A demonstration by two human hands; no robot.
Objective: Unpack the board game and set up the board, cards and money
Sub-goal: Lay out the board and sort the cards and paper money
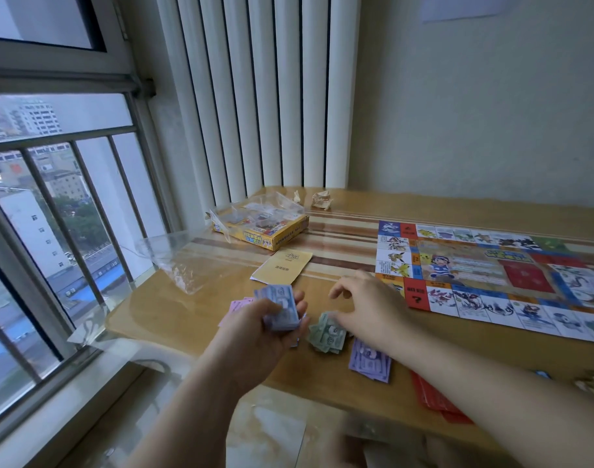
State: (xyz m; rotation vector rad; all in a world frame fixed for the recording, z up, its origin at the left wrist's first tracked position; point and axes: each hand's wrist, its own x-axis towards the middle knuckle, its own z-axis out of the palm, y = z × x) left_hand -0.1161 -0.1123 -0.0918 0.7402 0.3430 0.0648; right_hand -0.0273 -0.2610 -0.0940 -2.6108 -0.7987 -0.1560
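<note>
Blue stack of money (280, 310), lower centre, gripped by curled fingers of my left hand (265, 331); right hand (368, 309) arches over green notes (326, 332), grip unclear. Board (491, 275) lies flat at right on the tabletop (174, 309).

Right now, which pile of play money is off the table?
The blue stack, held in the left hand. The green pile, purple pile and pink pile all lie on the table.
</note>
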